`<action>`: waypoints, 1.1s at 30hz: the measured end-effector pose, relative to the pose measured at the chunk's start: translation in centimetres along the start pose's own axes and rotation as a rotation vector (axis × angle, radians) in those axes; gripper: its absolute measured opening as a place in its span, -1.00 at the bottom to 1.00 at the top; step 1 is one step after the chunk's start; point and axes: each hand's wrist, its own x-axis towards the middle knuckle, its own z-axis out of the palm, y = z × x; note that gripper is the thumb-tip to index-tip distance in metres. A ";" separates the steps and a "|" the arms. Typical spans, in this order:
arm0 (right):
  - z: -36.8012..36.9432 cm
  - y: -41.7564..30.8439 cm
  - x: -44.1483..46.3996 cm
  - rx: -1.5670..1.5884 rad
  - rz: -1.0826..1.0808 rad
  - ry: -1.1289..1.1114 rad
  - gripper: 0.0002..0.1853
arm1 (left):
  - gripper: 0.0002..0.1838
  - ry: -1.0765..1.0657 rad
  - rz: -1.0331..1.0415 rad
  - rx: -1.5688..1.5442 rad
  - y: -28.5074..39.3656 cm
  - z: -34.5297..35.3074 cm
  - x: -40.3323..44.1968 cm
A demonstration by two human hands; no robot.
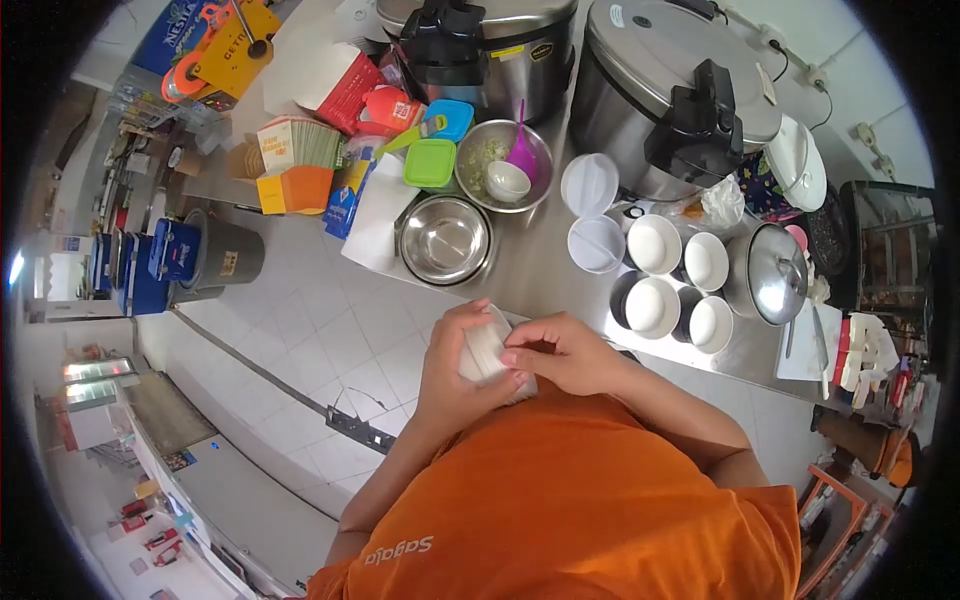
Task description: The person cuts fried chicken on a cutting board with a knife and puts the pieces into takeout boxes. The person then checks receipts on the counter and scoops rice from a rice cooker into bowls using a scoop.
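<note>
Close in front of my orange shirt is a white stack of thin round pieces (484,352); whether they are lids or shallow bowls I cannot tell. My left hand (452,355) wraps around it from the left, thumb along the near side. At its right edge my right hand (565,353) pinches with thumb and forefinger, and the fingertips partly hide what they grip. Beyond my hands, on the steel table (535,270), several white bowls (653,307) stand at the right. Two round plastic lids (596,244) lie beside them.
Nested steel bowls (445,240) sit at the table's front edge. Behind them, a steel bowl (470,190) holds chopped food, a small white bowl and a purple spoon (522,150). Two large cookers (660,90) stand at the back. A lidded pot (775,275) and a knife (820,345) are at right.
</note>
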 end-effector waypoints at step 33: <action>-8.2 4.0 0.7 -1.023 -0.256 0.797 -0.80 | -0.28 0.058 -0.180 -0.232 -1.2 0.4 -1.5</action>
